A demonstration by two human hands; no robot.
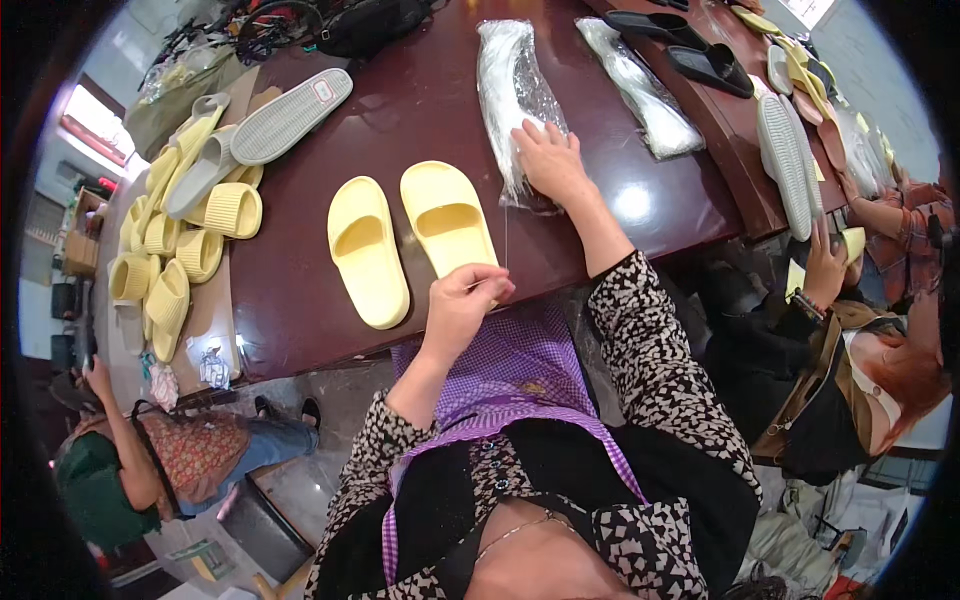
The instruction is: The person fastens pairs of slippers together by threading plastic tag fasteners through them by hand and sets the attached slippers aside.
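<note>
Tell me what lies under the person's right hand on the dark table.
The right hand rests on a clear plastic bag of thin white strands, flat on the table. The bag's part beneath the palm is covered, so cannot be seen.

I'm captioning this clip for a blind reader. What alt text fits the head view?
A person's right hand presses on a clear plastic bundle of pale strands while the left hand pinches a thin strand drawn from it, above a dark red table. Two yellow slides lie sole-down beside the hands; more slides are heaped at the table's left end.
</note>
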